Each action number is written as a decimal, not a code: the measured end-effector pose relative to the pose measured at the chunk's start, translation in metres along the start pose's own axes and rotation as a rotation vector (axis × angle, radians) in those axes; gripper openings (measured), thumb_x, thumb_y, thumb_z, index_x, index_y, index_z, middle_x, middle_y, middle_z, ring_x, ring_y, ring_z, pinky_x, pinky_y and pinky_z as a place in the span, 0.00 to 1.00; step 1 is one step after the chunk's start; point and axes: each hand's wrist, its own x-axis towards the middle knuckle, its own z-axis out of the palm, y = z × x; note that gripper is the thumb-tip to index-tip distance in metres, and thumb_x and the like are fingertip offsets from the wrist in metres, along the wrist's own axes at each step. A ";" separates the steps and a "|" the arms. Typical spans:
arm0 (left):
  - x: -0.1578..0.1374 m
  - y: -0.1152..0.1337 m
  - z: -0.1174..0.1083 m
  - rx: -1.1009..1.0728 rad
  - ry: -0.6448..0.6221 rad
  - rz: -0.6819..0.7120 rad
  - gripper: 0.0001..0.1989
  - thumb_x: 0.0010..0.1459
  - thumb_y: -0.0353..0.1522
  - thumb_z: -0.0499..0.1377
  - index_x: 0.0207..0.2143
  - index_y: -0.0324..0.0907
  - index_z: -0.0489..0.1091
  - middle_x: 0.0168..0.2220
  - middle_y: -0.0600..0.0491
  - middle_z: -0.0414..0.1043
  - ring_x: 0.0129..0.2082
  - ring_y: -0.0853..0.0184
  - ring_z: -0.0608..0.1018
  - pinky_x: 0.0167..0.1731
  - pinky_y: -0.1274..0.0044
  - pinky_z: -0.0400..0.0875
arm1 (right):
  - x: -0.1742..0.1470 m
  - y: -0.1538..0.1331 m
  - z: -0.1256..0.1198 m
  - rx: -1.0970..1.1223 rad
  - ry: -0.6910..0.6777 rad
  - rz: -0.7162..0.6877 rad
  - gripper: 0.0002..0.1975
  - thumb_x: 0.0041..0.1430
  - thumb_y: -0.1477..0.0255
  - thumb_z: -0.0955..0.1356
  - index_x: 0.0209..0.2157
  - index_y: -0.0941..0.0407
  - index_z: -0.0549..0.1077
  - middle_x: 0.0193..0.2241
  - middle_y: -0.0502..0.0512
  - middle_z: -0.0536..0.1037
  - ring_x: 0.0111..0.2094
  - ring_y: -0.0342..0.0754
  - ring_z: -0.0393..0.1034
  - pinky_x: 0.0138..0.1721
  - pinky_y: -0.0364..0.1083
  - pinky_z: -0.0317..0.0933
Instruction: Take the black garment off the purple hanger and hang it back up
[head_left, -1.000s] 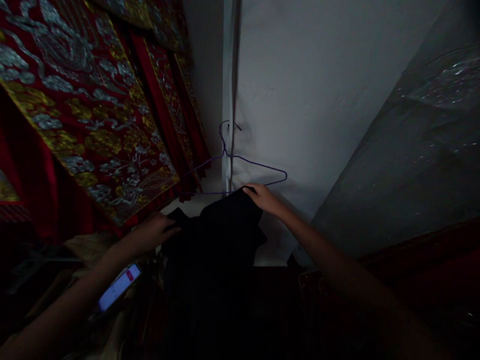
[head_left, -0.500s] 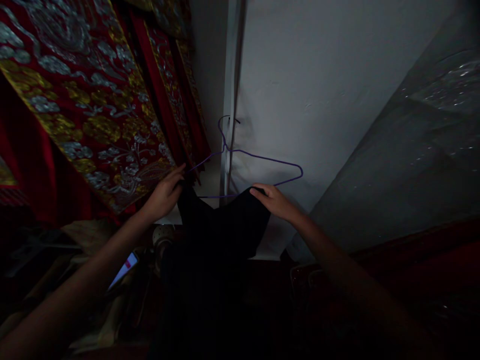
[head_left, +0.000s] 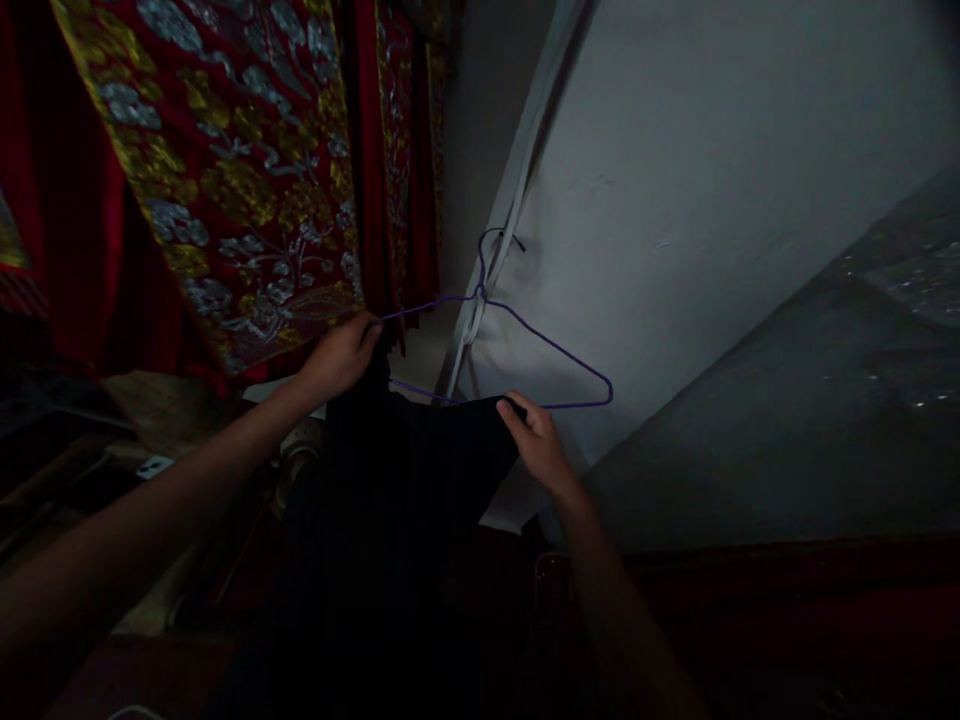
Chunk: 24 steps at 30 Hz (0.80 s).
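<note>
A purple wire hanger (head_left: 559,346) hangs by its hook against a pale vertical strip (head_left: 517,170) on the wall. Black garment (head_left: 427,450) cloth is stretched between my two hands, in front of the hanger's lower bar. My left hand (head_left: 341,352) is closed on the cloth at the hanger's left shoulder, which is hidden behind the fingers and fabric. With thumb and fingers pressed together, my right hand (head_left: 536,440) grips the garment's right upper edge, just below the bar. The hanger's right end sticks out bare beyond that hand. Darkness hides the garment's lower part.
A red cloth with gold and silver embroidery (head_left: 255,190) hangs at the left, close to my left hand. The pale wall (head_left: 675,200) rises behind the hanger, with a shiny, plastic-like sheet (head_left: 825,400) at the right. Dim clutter (head_left: 157,410) lies lower left.
The view has tilted and shifted. My right hand has moved down relative to the hanger, taking the cloth edge below the bar. The left hand stays by the hanger's left shoulder.
</note>
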 end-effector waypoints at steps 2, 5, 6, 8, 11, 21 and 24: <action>0.005 0.016 -0.002 0.147 -0.038 0.066 0.08 0.64 0.35 0.57 0.32 0.44 0.73 0.26 0.51 0.71 0.31 0.57 0.75 0.44 0.70 0.66 | -0.002 0.001 0.005 0.002 0.031 0.029 0.22 0.59 0.50 0.67 0.36 0.55 0.77 0.27 0.53 0.74 0.30 0.50 0.68 0.33 0.48 0.63; 0.013 0.036 -0.003 0.256 -0.044 0.113 0.10 0.66 0.36 0.55 0.40 0.44 0.75 0.30 0.50 0.74 0.34 0.55 0.77 0.45 0.67 0.67 | -0.002 0.001 0.010 0.030 0.073 0.056 0.23 0.58 0.50 0.68 0.40 0.55 0.78 0.35 0.56 0.79 0.40 0.54 0.72 0.44 0.51 0.67; 0.014 0.041 -0.003 0.263 -0.038 0.119 0.10 0.66 0.36 0.56 0.43 0.44 0.75 0.32 0.50 0.76 0.36 0.55 0.78 0.46 0.67 0.67 | -0.002 0.001 0.012 0.042 0.082 0.069 0.24 0.57 0.50 0.68 0.42 0.56 0.78 0.38 0.57 0.80 0.42 0.55 0.73 0.47 0.51 0.67; 0.016 0.048 -0.002 0.268 -0.030 0.126 0.12 0.65 0.37 0.57 0.47 0.45 0.75 0.34 0.51 0.77 0.40 0.54 0.79 0.49 0.65 0.67 | -0.002 0.002 0.014 0.060 0.090 0.089 0.25 0.57 0.50 0.69 0.45 0.56 0.77 0.41 0.58 0.80 0.46 0.56 0.73 0.51 0.52 0.66; 0.015 0.053 0.001 0.297 -0.039 0.144 0.13 0.65 0.38 0.57 0.47 0.44 0.76 0.34 0.51 0.77 0.42 0.53 0.79 0.50 0.63 0.66 | -0.003 0.002 0.016 0.055 0.096 0.092 0.25 0.57 0.51 0.68 0.46 0.57 0.77 0.40 0.58 0.79 0.45 0.55 0.72 0.50 0.51 0.66; 0.022 0.064 0.011 0.498 -0.040 0.216 0.16 0.67 0.38 0.51 0.48 0.46 0.76 0.42 0.50 0.78 0.46 0.55 0.79 0.46 0.68 0.70 | -0.010 0.003 0.025 0.060 0.140 0.080 0.27 0.58 0.49 0.68 0.41 0.60 0.77 0.23 0.47 0.64 0.25 0.44 0.56 0.28 0.44 0.55; 0.027 0.062 0.013 0.469 -0.045 0.223 0.15 0.66 0.37 0.52 0.46 0.45 0.76 0.41 0.50 0.78 0.48 0.55 0.78 0.48 0.67 0.69 | -0.010 0.002 0.026 0.051 0.131 0.052 0.23 0.60 0.51 0.68 0.38 0.59 0.76 0.22 0.46 0.62 0.24 0.43 0.54 0.26 0.44 0.53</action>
